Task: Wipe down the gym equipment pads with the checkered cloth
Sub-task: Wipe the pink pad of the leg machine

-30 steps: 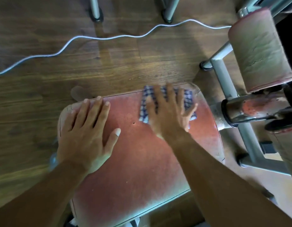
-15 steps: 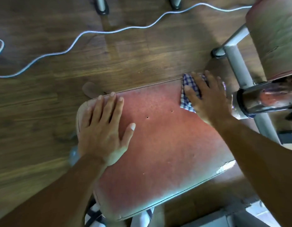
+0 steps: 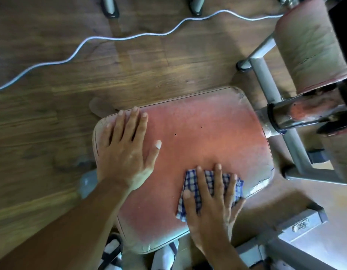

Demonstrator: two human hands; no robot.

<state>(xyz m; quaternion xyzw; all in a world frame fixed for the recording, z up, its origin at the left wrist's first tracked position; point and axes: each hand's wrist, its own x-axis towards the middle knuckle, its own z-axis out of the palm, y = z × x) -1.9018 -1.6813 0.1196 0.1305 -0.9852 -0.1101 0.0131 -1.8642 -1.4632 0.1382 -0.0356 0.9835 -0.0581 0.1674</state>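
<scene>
While worn, red pad (image 3: 203,141) over wood floor (image 3: 51,123)

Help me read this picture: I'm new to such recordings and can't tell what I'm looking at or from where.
It is one view from a camera worn on a person's head, looking down at their own bare hands. The worn red padded seat belongs to a grey metal gym machine frame standing on a wooden floor. The left hand rests flat on the pad. The right hand presses a blue-and-white checkered cloth flat against the pad's near right part. A white cable snakes across the floor.
</scene>
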